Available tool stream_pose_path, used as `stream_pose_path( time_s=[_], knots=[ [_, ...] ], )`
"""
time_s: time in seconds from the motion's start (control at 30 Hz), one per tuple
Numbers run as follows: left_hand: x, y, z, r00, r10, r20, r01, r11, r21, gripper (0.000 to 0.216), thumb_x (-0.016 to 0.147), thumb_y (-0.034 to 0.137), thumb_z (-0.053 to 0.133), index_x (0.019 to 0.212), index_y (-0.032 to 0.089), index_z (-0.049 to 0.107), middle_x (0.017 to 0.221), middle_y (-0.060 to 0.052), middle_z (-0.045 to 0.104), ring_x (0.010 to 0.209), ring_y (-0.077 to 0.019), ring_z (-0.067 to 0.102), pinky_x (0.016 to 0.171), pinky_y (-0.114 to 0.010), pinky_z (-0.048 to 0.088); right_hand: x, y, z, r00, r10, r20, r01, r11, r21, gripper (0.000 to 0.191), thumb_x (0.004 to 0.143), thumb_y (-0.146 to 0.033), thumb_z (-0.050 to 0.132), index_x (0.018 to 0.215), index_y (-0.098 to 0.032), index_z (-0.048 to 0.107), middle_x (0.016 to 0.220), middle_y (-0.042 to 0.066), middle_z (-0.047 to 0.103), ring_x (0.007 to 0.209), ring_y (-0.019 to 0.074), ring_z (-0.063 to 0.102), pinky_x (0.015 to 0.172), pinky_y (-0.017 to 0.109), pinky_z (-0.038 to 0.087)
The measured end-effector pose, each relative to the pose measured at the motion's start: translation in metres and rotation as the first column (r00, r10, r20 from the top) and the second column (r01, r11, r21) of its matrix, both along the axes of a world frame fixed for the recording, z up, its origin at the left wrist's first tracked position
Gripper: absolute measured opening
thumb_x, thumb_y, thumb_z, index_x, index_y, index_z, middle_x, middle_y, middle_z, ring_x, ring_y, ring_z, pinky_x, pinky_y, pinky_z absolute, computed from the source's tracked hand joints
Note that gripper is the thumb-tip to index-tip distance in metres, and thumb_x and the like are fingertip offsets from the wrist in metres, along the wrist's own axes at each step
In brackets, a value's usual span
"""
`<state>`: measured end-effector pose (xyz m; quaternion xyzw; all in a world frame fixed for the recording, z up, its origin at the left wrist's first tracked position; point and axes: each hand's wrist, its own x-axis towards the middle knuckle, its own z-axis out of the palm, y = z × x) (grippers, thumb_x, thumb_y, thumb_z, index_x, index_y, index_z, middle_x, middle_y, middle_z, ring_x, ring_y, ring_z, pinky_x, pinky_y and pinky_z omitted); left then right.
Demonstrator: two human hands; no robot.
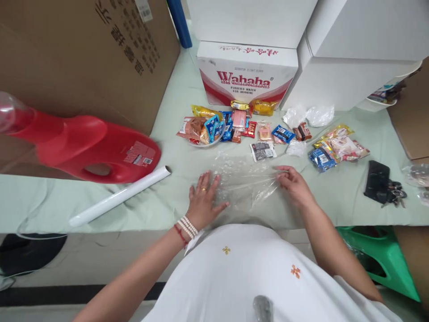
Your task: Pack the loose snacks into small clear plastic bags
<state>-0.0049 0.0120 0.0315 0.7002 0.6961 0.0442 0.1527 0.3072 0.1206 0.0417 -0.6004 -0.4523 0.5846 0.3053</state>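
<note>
Currently | left fingers (213, 187) spread on clear plastic (248, 188) | right fingers (288, 171) pinching its edge

Gap between tube (120, 196) and left hand (204, 203)

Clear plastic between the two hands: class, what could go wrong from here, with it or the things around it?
1. The clear plastic looks thin and wrinkled; pinched by the right hand, with the left hand at its other side, it might tear.
2. The black-and-white packet lies just beyond it and could get nudged.
3. The white tube has one end near the front edge of the table; a bump might roll it off.
</note>
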Motion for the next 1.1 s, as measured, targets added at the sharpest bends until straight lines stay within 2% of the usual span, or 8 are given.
stream_pose_path(
  time_s=[0.17, 0.27, 0.47, 0.6, 0.73, 0.87, 0.97, 1.1],
  knots=[
    [0.003, 0.001, 0.029, 0.998, -0.056, -0.001, 0.054, 0.962, 0.268, 0.049, 0.1, 0.047, 0.054, 0.142, 0.023, 0.063, 0.163, -0.016, 0.047, 0.151, -0.0396, 0.039, 0.117, -0.063, 0.031, 0.0, -0.004, 0.009, 1.0, 0.006, -0.005, -0.006, 0.997, -0.074, 0.099, 0.064, -0.049, 0.087, 0.148, -0.028, 0.039, 0.109, 0.003, 0.061, 0.086, 0.0191, 0.062, 0.069, 0.032, 0.057],
    [0.006, 0.024, 0.023, 0.975, -0.221, -0.008, 0.214, 0.935, 0.284, 0.046, 0.104, 0.039, 0.046, 0.147, 0.026, 0.058, 0.162, -0.011, 0.05, 0.152, -0.0322, 0.04, 0.124, -0.061, 0.022, -0.005, -0.021, -0.003, 0.997, 0.073, 0.008, -0.072, 0.991, -0.117, 0.111, 0.062, -0.042, 0.086, 0.155, -0.024, 0.028, 0.099, 0.001, 0.063, 0.074, 0.0172, 0.061, 0.063, 0.03, 0.053],
    [-0.006, 0.025, -0.024, 0.956, -0.292, -0.01, 0.292, 0.954, 0.071, 0.065, 0.101, 0.049, 0.049, 0.16, 0.023, 0.04, 0.17, -0.017, 0.031, 0.156, -0.0359, 0.034, 0.123, -0.072, 0.008, 0.073, -0.037, -0.006, 0.932, 0.337, 0.132, -0.315, 0.935, -0.162, 0.067, 0.071, -0.046, 0.077, 0.128, -0.016, 0.057, 0.072, -0.004, 0.06, 0.062, 0.015, 0.054, 0.062, 0.029, 0.045],
    [-0.007, -0.005, -0.037, 0.956, -0.29, -0.037, 0.292, 0.952, 0.096, 0.074, 0.096, 0.054, 0.054, 0.161, 0.022, 0.038, 0.172, -0.018, 0.023, 0.158, -0.0374, 0.029, 0.124, -0.071, 0.001, 0.101, -0.001, 0.017, 0.737, 0.327, 0.592, -0.41, 0.912, 0.007, 0.035, 0.089, -0.043, 0.061, 0.111, -0.018, 0.072, 0.079, 0.004, 0.069, 0.071, 0.0201, 0.061, 0.068, 0.032, 0.048],
    [-0.001, -0.018, -0.04, 0.968, -0.244, -0.063, 0.251, 0.959, 0.134, 0.075, 0.095, 0.055, 0.054, 0.161, 0.02, 0.04, 0.171, -0.019, 0.027, 0.156, -0.0383, 0.033, 0.125, -0.07, -0.002, 0.042, 0.069, 0.031, 0.471, 0.238, 0.849, -0.686, 0.704, 0.183, 0.046, 0.088, -0.013, 0.054, 0.13, -0.021, 0.07, 0.126, 0.012, 0.071, 0.112, 0.0278, 0.066, 0.094, 0.036, 0.051],
    [-0.003, -0.026, -0.041, 0.963, -0.257, -0.085, 0.269, 0.945, 0.187, 0.074, 0.095, 0.057, 0.054, 0.159, 0.021, 0.043, 0.169, -0.018, 0.032, 0.153, -0.0372, 0.039, 0.126, -0.067, -0.002, -0.027, 0.113, 0.026, 0.258, 0.398, 0.881, -0.883, 0.466, 0.048, 0.072, 0.086, -0.014, 0.062, 0.156, -0.024, 0.048, 0.163, 0.01, 0.044, 0.139, 0.031, 0.053, 0.106, 0.037, 0.048],
    [-0.009, -0.034, -0.044, 0.958, -0.265, -0.107, 0.284, 0.925, 0.251, 0.076, 0.096, 0.058, 0.052, 0.161, 0.02, 0.039, 0.168, -0.017, 0.036, 0.152, -0.0352, 0.041, 0.128, -0.062, -0.002, -0.037, 0.111, 0.019, 0.16, 0.416, 0.895, -0.864, 0.497, -0.076, 0.074, 0.087, -0.023, 0.068, 0.158, -0.021, 0.045, 0.162, 0.016, 0.043, 0.126, 0.0341, 0.063, 0.095, 0.039, 0.054],
    [-0.014, -0.037, -0.048, 0.953, -0.277, -0.121, 0.302, 0.902, 0.309, 0.079, 0.096, 0.058, 0.052, 0.162, 0.017, 0.035, 0.167, -0.018, 0.039, 0.152, -0.0338, 0.04, 0.128, -0.06, -0.004, -0.005, 0.089, 0.007, 0.211, 0.348, 0.913, -0.816, 0.577, -0.031, 0.059, 0.094, -0.029, 0.059, 0.152, -0.023, 0.05, 0.155, 0.016, 0.049, 0.113, 0.031, 0.069, 0.089, 0.039, 0.056]
  ],
)
